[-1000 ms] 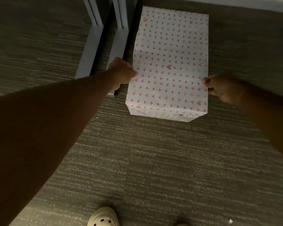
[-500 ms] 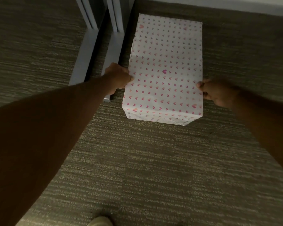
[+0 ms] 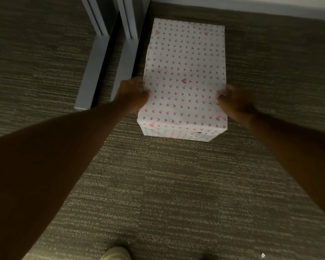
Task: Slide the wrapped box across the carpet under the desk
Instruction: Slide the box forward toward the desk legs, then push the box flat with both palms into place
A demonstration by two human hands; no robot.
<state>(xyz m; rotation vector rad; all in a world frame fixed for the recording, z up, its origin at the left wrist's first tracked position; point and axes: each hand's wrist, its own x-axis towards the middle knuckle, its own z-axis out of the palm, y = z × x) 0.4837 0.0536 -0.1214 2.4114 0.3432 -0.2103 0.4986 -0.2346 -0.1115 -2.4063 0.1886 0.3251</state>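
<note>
- Head view: the wrapped box point(image 3: 184, 79), covered in white paper printed with small pink hearts, is seen lying flat on the striped grey-brown carpet point(image 3: 158, 184), its long axis running toward 12 o'clock.
- The left hand point(image 3: 133, 94) is pressed against the box's long edge at 9 o'clock, with the thumb laid on the top face; the fingers are hidden down the side, so the box is grasped there.
- The right hand point(image 3: 233, 102) is clamped on the opposite long edge at 3 o'clock, thumb tip on the top paper.
- Two grey desk feet point(image 3: 124, 68) are seen at 10 o'clock of the box; the nearer one lies just beside its left side.
- A pale baseboard point(image 3: 270, 10) is seen beyond the box's far end at 12 o'clock.
- A cream shoe point(image 3: 116, 254) is cut off by the frame at 6 o'clock, well apart from the box.
</note>
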